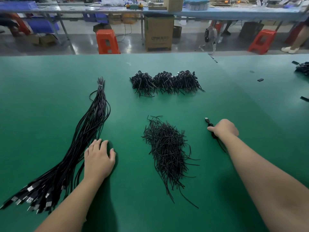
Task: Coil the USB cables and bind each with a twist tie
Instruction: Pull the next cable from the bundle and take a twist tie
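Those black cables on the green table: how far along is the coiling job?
Done: three heaps of coiled cables at the far side. In hand: the right hand holds one cable; the left hand rests beside the straight bundle. Left: that large bundle, with a twist tie pile waiting.

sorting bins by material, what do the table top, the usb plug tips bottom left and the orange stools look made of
Table top: looks like a green rubber or vinyl mat, matte with a soft sheen; a seam shows at the far right.
USB plug tips: probably bare metal shells, silvery and reflective, on black plastic-looking bodies.
Orange stools: apparently moulded plastic, uniform glossy colour with cut-out holes.
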The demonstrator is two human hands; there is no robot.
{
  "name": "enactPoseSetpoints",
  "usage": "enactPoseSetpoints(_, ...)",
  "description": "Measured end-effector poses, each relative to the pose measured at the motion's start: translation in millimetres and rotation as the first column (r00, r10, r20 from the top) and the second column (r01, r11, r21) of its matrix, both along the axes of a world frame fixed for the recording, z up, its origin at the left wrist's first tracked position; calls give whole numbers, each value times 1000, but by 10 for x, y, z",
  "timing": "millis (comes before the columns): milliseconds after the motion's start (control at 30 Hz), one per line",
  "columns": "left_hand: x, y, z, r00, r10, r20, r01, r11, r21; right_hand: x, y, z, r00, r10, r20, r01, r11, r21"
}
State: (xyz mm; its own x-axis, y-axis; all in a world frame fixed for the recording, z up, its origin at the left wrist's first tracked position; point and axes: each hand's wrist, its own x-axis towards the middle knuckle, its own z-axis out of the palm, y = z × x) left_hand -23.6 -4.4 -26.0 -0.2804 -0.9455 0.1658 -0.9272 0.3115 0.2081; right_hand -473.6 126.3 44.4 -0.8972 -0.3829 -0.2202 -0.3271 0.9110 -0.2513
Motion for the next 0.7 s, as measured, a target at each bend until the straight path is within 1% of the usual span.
enactPoseSetpoints(67, 5, 10, 19, 1000, 1, -7, -1, 1000, 7, 84, -31, 99, 994, 44, -99, -51, 996, -72)
enactPoseSetpoints(133, 8, 21, 36, 1000, -1, -8, 1, 1000, 13, 258, -87, 215, 974, 108, -200, -155, 960, -234)
enactPoseSetpoints(200, 12, 29, 52, 1000, 0, -13, 0, 1000, 15, 550, -191, 332, 953, 188, -238, -274, 869, -412)
enactPoseSetpoints(267, 15, 36, 65, 1000, 0, -26, 1, 1000, 17, 960, -326, 438, 927, 310, -210, -374, 777, -506)
enactPoseSetpoints(333, 24, 41, 70, 999, -9, -42, 9, 1000, 18, 1468, -431, 487, 876, 457, -154, -460, 698, -549)
enactPoseSetpoints(433, 32, 53, 71, 997, -20, -72, 21, 1000, 6, 2261, -491, 365, 762, 643, -75, -552, 585, -594)
enactPoseSetpoints(467, 34, 57, 72, 996, -22, -88, 22, 1000, -4, 2501, -491, 263, 726, 687, -24, -562, 573, -597)
enactPoseSetpoints(500, 35, 58, 77, 994, -25, -105, 24, 1000, -11, 2715, -490, 148, 699, 714, 35, -563, 581, -588)
enactPoseSetpoints(567, 41, 66, 83, 992, -46, -119, 43, 999, -29, 3030, -472, -88, 678, 722, 139, -554, 626, -548)
enactPoseSetpoints(600, 41, 70, 86, 991, -69, -113, 64, 997, -45, 3123, -456, -190, 676, 719, 160, -558, 642, -526)
enactPoseSetpoints(633, 43, 76, 88, 990, -94, -107, 87, 994, -61, 3180, -433, -276, 677, 721, 150, -571, 643, -510)
enactPoseSetpoints(700, 44, 80, 93, 984, -130, -122, 119, 988, -94, 3219, -377, -405, 678, 731, 82, -594, 610, -524)
